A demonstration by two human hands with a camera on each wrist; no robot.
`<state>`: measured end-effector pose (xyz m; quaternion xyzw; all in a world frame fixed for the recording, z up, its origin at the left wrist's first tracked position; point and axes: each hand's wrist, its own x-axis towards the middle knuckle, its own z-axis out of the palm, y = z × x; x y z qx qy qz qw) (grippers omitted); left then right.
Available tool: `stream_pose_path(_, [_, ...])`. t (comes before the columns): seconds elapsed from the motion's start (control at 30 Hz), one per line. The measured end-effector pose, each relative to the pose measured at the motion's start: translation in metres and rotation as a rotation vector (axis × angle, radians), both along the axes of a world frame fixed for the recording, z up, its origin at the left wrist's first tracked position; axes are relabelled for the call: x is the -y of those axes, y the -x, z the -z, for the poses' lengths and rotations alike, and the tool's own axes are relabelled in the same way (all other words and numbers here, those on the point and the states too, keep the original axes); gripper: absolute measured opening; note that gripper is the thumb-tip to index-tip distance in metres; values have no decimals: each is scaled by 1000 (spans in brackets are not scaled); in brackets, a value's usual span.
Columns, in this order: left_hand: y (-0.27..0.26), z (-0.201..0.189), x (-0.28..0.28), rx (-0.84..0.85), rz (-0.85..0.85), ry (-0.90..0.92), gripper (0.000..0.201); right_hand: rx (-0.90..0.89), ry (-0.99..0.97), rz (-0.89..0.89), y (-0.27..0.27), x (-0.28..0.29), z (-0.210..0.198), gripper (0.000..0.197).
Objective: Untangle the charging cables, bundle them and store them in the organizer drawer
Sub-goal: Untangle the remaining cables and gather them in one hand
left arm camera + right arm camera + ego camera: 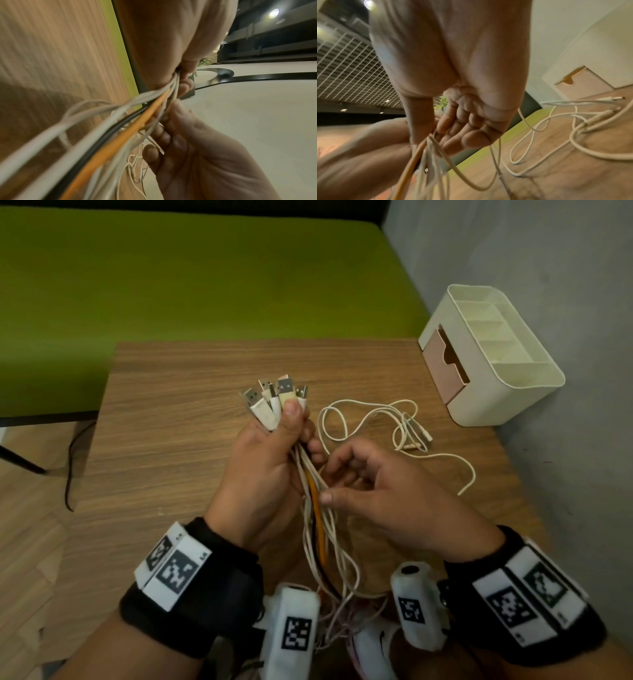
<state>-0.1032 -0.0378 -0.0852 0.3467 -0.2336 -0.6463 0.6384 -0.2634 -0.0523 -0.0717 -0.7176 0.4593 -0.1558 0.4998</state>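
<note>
1. Hanging nearest the lens, the loose tails of the bunch of white, orange and black charging cables [317, 529] are trailing down between the two wrists, over the near edge of the wood-grain tabletop [178, 412]
2. Left hand [267, 463] is clenching the bunch just below its plugs, thumb pressing on top, so the white USB connector ends [274, 398] are fanning upward above the grip
3. Right hand [376, 491] is curling its fingers [471, 136] among the strands just beside the left hand; whether it is pinching one cable or only combing through them, I cannot tell
4. One thin white cable [387, 426] is lying apart in loose loops on the tabletop, between the hands and the cream plastic organizer [493, 354], whose pink drawer [445, 364] is standing partly pulled out
5. Untangling appears to be the step in hand, with bundling not yet begun
6. Next move probably calls for drawing single strands free of the bunch while the left grip is keeping the plugs aligned
</note>
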Motion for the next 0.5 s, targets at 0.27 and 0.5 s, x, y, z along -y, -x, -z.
stream_pose_path(0.27, [-42, -9, 10, -198, 36, 118, 24, -293, 346, -62, 11, 12, -3, 27])
stream_pose_path(0.5, [-23, 4, 7, 359, 57, 121, 12, -153, 714, 120, 15, 16, 2, 19])
